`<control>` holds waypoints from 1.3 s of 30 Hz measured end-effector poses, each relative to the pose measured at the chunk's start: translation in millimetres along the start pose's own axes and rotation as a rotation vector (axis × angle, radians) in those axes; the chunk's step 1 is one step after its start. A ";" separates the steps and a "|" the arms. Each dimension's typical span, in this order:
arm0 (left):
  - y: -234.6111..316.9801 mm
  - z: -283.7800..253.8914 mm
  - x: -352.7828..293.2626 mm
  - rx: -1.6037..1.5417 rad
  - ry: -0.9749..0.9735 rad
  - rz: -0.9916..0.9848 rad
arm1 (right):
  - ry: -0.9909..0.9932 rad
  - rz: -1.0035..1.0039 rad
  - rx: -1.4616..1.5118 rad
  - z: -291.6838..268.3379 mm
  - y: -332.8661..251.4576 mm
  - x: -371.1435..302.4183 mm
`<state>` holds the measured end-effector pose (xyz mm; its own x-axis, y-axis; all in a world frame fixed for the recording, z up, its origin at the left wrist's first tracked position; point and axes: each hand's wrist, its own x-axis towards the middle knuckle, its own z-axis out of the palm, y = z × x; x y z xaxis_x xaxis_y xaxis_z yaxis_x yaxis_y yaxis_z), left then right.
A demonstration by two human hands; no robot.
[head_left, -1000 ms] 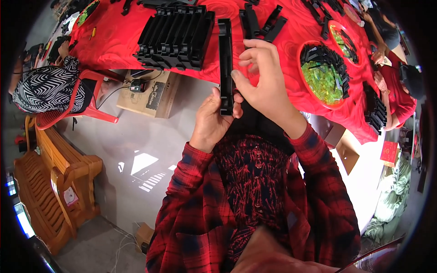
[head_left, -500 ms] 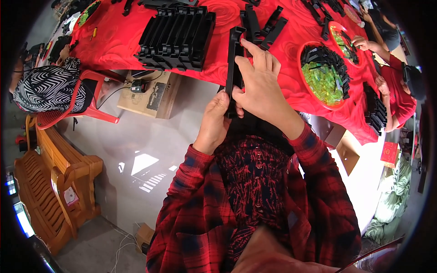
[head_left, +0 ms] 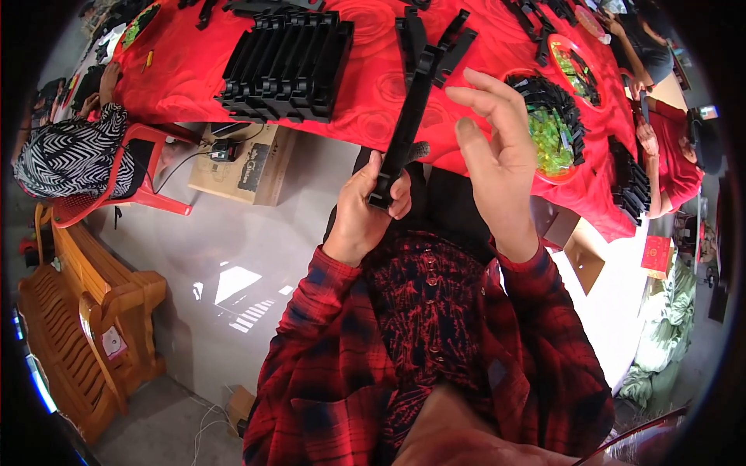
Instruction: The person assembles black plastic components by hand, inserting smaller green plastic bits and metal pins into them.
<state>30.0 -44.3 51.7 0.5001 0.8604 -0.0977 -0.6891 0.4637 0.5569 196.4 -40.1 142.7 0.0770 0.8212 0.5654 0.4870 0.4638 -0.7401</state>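
At the near edge of the red rose-patterned cloth [head_left: 369, 93]: one long black plastic bar [head_left: 406, 124], tilted.
The left hand [head_left: 364, 206] grips its lower end; the right hand [head_left: 499, 151], fingers spread, hangs apart. Cloth shows between bar and one black plastic stack [head_left: 287, 68]; two round red-rimmed trays [head_left: 559, 179] stand right, one slatted wooden bench [head_left: 81, 334] left.

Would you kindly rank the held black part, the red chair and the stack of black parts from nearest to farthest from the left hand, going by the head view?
1. Held black part: in the left hand itself.
2. Stack of black parts: ahead, slightly left.
3. Red chair: well off to the left.
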 end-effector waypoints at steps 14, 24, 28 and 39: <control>1.2 -3.2 -4.3 -0.173 -0.189 -0.175 | 0.085 0.029 0.109 -9.0 5.3 -5.9; 2.5 -0.2 -3.3 -0.148 -0.189 -0.186 | 0.053 -0.027 0.040 -9.1 3.7 -7.0; 0.4 2.1 -2.0 -0.074 -0.120 -0.142 | -0.006 -0.081 -0.140 -4.4 1.9 -8.5; -15.9 4.7 -2.7 0.357 0.208 0.033 | -0.206 0.029 -0.529 24.5 18.2 -21.9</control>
<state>42.0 -54.9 47.0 0.3389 0.9148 -0.2197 -0.4591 0.3646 0.8101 182.2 -41.4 108.0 -0.0490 0.9035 0.4257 0.8609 0.2543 -0.4407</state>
